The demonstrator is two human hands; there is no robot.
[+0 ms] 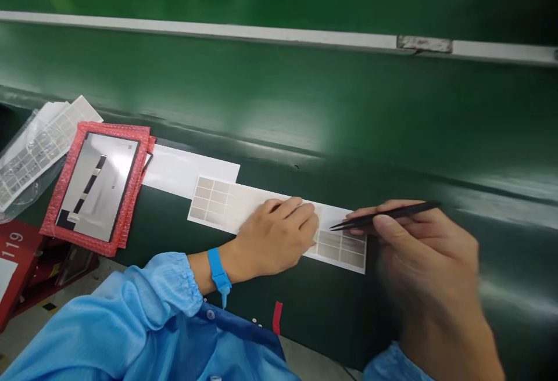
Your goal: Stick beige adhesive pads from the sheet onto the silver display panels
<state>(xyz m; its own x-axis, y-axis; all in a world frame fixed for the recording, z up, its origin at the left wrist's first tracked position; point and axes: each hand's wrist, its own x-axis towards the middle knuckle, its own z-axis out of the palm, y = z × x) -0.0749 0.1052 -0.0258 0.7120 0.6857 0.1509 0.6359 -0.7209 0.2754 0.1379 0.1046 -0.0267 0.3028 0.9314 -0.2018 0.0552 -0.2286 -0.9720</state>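
Note:
A long white sheet of silvery-grey rectangular stickers (211, 198) lies on the green work surface, with blocks of stickers at both ends and a paler middle. Across its middle rests my left hand (276, 236), knuckles up, fingers bent and close together, holding the sheet down; its thumb and fingertips are mostly hidden. Black tweezers (403, 211) are pinched between the thumb and fingers of my right hand (429, 247). Their points hover over or touch the sheet's right-hand stickers; I cannot tell which. The right hand is partly blurred.
Left of the sheet, a display panel (98, 186) lies on red bubble wrap (121, 218), beside white paper (187, 169). Another sticker sheet (46, 148) and clear plastic lie farther left. Red tape (277, 318) sticks near the front edge. A pale rail (218, 29) crosses behind.

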